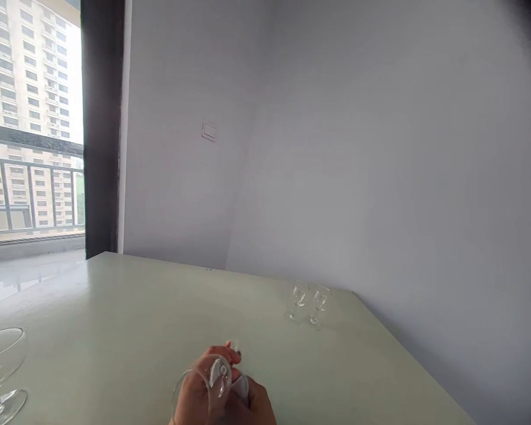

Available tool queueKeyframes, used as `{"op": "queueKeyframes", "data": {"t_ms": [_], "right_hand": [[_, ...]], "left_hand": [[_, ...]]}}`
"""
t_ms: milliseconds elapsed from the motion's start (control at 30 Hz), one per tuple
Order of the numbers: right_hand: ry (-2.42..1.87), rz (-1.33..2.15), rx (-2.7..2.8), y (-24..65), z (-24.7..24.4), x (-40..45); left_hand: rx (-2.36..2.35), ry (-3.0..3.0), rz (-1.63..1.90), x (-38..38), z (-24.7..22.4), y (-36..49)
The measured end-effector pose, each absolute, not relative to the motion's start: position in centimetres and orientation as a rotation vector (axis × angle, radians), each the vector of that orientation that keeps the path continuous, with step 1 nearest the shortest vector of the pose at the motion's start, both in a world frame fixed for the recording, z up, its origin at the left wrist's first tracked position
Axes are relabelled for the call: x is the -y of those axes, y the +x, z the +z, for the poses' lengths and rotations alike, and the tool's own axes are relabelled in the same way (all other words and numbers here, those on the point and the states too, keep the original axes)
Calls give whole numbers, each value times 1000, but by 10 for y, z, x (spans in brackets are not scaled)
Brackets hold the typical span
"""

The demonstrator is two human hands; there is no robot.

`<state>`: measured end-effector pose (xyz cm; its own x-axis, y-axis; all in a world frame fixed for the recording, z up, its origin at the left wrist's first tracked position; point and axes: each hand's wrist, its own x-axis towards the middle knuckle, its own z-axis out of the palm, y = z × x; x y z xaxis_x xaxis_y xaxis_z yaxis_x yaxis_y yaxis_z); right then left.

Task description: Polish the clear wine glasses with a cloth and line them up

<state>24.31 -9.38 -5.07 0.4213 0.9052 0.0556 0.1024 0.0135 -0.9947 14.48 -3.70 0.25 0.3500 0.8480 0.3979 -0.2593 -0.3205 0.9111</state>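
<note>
Low in the middle of the head view, my two hands are close together around a small clear stemmed glass (220,378). The glass lies tilted, its wide rim towards me and over my left hand. My left hand (194,389) is closed with its fingers curled about the far side of the glass. My right hand (261,404) is closed too, its fingers bent by the glass's right side; the lower part is cut off by the frame. A pale, rounded piece (241,388) shows between the hands; whether it is glass or cloth I cannot tell.
Two small stemmed glasses (299,298) stand upright side by side towards the far right of the pale green table (150,313). A larger stemmed glass (0,360) stands at the near left, partly out of frame. Grey walls meet behind the table; a window (35,130) is left.
</note>
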Motion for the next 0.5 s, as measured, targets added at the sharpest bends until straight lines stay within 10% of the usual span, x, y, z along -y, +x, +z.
{"op": "queueKeyframes", "data": {"t_ms": [267,500], "right_hand": [[-1540,-10,1280,267,-18,108],[-1369,47,1476,266,-20,104]], "left_hand": [[-711,1743,1258,36,10,138],[-539,1792,1228,49,1,158]]}}
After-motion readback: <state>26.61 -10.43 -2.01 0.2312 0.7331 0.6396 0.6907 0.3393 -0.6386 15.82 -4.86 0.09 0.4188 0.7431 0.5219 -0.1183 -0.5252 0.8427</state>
